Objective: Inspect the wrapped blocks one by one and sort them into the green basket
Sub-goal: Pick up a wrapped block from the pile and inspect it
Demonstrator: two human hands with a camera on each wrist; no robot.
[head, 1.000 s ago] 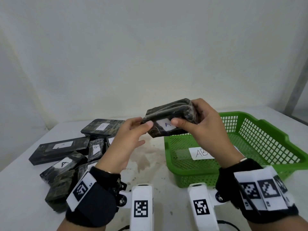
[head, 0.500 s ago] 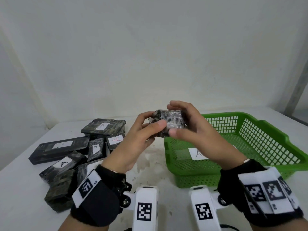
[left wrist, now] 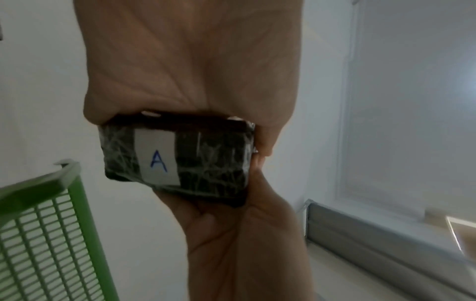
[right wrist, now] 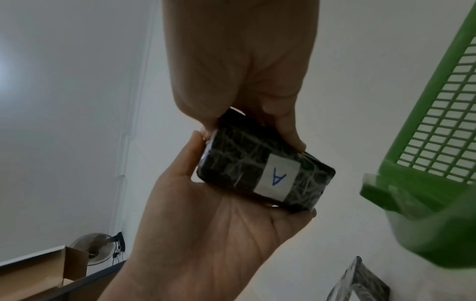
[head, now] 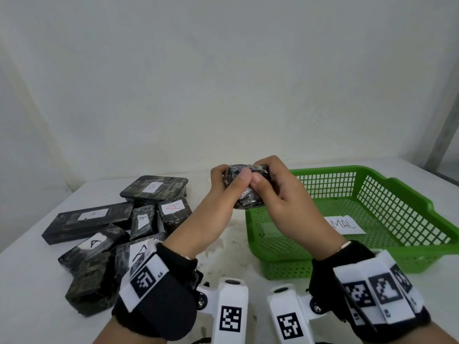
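Both hands' grip [left wrist: 206, 167] on "A"-labelled block [left wrist: 180, 158]

Both hands, left [head: 213, 209] & right [head: 285, 207], raised, fingers curled, thumbs touching.

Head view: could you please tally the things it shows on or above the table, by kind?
Pile blocks: 7 visible
Held block: 1
Basket: 1
Paper note in the basket: 1
Total: 10
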